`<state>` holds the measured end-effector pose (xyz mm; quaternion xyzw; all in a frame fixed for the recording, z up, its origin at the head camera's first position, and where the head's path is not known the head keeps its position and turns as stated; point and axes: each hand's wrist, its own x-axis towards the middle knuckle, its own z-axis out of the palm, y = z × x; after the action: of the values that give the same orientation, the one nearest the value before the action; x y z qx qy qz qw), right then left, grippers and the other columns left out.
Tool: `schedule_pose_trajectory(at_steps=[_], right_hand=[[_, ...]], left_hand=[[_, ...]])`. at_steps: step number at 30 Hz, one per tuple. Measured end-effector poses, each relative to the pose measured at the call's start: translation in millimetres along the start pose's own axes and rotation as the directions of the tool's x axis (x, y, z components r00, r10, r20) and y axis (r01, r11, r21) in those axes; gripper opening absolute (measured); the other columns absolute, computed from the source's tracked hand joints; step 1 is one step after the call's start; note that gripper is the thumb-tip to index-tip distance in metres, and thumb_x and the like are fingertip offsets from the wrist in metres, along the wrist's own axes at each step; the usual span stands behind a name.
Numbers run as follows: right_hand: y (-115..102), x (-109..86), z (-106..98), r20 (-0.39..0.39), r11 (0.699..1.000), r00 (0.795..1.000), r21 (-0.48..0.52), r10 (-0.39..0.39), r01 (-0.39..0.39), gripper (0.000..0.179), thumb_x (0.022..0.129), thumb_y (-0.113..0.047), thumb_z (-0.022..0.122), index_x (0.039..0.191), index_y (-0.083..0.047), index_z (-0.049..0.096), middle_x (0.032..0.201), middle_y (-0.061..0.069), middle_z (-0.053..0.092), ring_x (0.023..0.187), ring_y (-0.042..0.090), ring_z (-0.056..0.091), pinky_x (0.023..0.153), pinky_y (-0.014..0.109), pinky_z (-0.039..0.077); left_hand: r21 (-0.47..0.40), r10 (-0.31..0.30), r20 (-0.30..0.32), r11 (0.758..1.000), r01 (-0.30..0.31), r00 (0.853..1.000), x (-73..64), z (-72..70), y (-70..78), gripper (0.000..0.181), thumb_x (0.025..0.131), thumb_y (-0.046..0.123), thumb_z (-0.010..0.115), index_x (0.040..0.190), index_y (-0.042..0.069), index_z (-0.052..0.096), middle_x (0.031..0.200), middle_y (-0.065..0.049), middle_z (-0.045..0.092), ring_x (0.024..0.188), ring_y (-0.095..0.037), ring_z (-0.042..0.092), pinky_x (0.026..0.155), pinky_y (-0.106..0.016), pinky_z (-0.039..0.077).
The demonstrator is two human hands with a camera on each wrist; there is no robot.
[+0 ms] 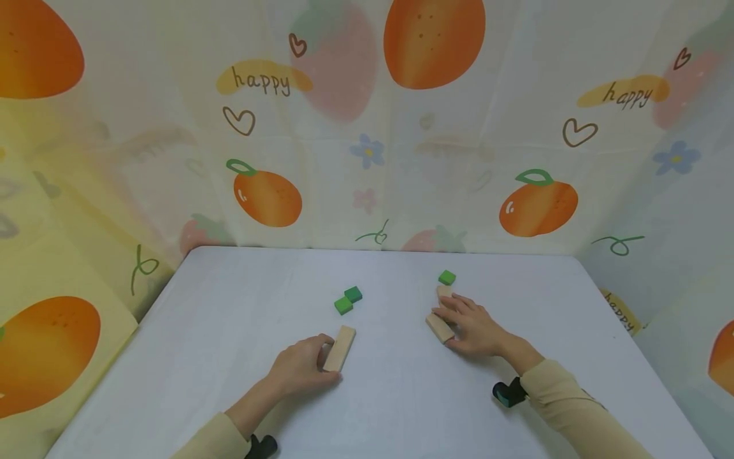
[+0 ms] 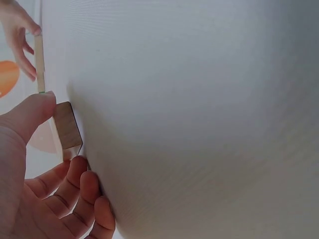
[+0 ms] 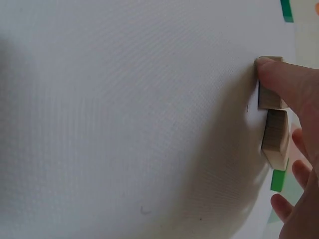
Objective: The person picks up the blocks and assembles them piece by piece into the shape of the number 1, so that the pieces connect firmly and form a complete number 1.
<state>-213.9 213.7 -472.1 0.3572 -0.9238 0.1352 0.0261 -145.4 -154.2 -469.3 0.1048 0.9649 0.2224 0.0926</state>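
My left hand [image 1: 304, 366] pinches a plain wooden block [image 1: 340, 349] lying on the white table, thumb at its near end and fingers by its far left side. In the left wrist view that block [image 2: 67, 125] sits between thumb and forefinger. To the right, my right hand [image 1: 473, 328] pinches a second wooden block [image 1: 439, 328] lengthwise. A third wooden block [image 1: 444, 291] lies just beyond, partly hidden under the right fingers. In the right wrist view the thumb presses the end of the gripped block [image 3: 269, 97], and the third block [image 3: 275, 132] stands close to it.
Two green cubes, one lighter [image 1: 343, 306] and one darker [image 1: 353, 294], touch at their corners beyond the left hand. Another green cube [image 1: 447, 277] lies past the third block. A fruit-printed curtain [image 1: 367, 191] hangs behind the white table [image 1: 390, 408].
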Motion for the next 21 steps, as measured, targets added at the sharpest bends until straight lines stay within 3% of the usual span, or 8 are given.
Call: schedule_pose_trajectory(at_steps=[13,21], right_hand=[[-5.1,1.7,14.1,-0.111,1.0,0.994,-0.006,0.007,-0.008,0.06,0.074,-0.035,0.074,0.124,-0.009,0.054,0.133,0.015,0.046,0.125,0.039,0.038,0.087,0.059,0.036],[-8.2,0.9,19.2,-0.104,0.998,0.993,0.028,0.056,-0.054,0.064,0.075,-0.036,0.073,0.128,-0.008,0.051,0.134,0.014,0.046,0.126,0.037,0.036,0.089,0.06,0.035]], left_hand=[[0.003,-0.029,0.01,1.0,0.029,1.0,1.0,0.3,2.7,0.051,0.071,0.034,0.075,0.114,0.013,0.057,0.078,0.007,0.057,0.066,-0.008,0.048,0.058,-0.027,0.041],[0.005,-0.018,0.0,1.0,0.018,1.0,0.7,0.2,2.5,0.048,0.07,0.031,0.074,0.113,0.013,0.059,0.078,0.007,0.055,0.066,-0.009,0.047,0.058,-0.026,0.04]])
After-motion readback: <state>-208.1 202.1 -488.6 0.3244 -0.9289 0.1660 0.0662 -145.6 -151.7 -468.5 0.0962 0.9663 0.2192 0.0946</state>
